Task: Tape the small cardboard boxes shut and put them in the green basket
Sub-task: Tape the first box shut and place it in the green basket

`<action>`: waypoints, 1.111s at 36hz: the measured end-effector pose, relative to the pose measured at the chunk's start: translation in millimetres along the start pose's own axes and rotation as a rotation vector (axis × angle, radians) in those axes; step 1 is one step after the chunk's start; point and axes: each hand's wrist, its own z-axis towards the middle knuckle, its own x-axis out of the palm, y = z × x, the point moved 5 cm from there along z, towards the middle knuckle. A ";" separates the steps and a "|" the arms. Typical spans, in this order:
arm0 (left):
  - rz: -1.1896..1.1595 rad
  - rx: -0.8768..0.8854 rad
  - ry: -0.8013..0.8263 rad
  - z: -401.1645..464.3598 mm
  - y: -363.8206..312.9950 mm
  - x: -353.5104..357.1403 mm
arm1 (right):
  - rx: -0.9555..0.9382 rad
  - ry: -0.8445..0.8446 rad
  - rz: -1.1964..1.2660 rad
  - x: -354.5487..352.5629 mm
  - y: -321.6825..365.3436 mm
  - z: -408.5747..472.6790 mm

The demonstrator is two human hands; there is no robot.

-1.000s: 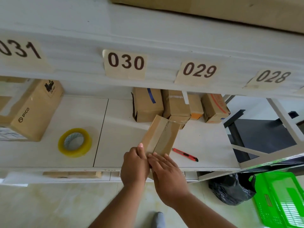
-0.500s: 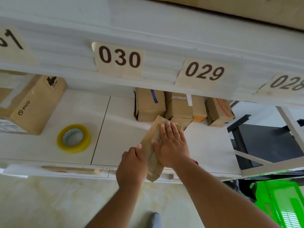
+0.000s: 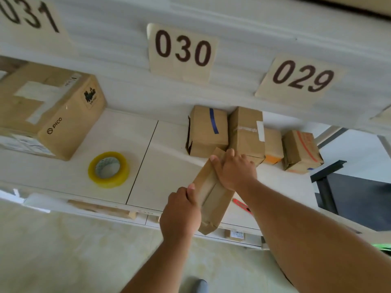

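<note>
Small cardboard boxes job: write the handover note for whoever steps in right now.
Left hand grips the near end of the tilted small box at the shelf edge.
Right hand presses flat on its top, smoothing tape.
Tape roll lies on the shelf to the left; red cutter is partly hidden under the right forearm.
Four more small boxes stand at the back.
Green basket: only a sliver shows at the right edge.
Left: finish this box, basket it, do the rest.

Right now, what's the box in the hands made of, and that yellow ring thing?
The box looks like brown cardboard, matte, with folded edges; a glossier strip along it is probably clear tape. The left hand grips it and the right hand presses on top. The yellow ring seems to be a roll of shiny plastic packing tape, see-through yellowish, on a paler core.
</note>
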 end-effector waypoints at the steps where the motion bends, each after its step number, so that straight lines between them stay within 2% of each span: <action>1: -0.002 -0.003 -0.004 0.1 -0.3 0.2 | 0.022 0.015 0.025 -1.1 -2.3 5.2; 5: -0.024 -0.027 -0.016 0.3 -0.3 0.4 | 0.096 0.014 0.087 -1.1 -9.4 18.4; 11: -0.028 -0.026 -0.038 -1.2 -2.5 0.3 | 0.006 -0.065 0.044 12.4 -5.6 0.5; 20: -0.067 -0.047 -0.054 -3.0 -0.3 -0.5 | -0.198 0.117 0.023 39.4 24.5 -97.1; 24: -0.064 -0.055 -0.030 0.0 -1.9 0.3 | -0.319 0.095 0.148 40.1 26.1 -137.0; 27: -0.085 -0.009 0.014 1.7 -4.1 -3.1 | -0.346 0.124 0.475 37.4 26.6 -153.8; 28: -0.084 0.009 0.036 2.0 -6.2 -6.1 | -0.300 0.154 0.613 36.6 24.8 -157.1; 30: -0.094 0.018 0.096 4.8 -7.9 -9.0 | -0.078 0.160 0.913 32.9 15.4 -161.1; 32: -0.099 0.018 0.163 8.5 -8.4 -10.2 | 0.188 0.022 1.092 28.2 -0.6 -160.2; 34: -0.098 0.034 0.196 10.0 -9.0 -16.8 | 0.402 -0.081 1.168 28.8 -11.0 -160.1; 35: -0.093 0.059 0.201 10.6 -9.7 -20.7 | 0.462 -0.052 1.207 31.1 -10.9 -159.2; 38: -0.105 0.110 0.254 5.9 -14.8 -30.8 | 0.564 0.212 1.304 48.2 2.3 -157.6; 40: -0.143 0.113 0.308 -0.8 -16.2 -36.8 | 0.564 0.252 1.349 49.6 10.1 -161.9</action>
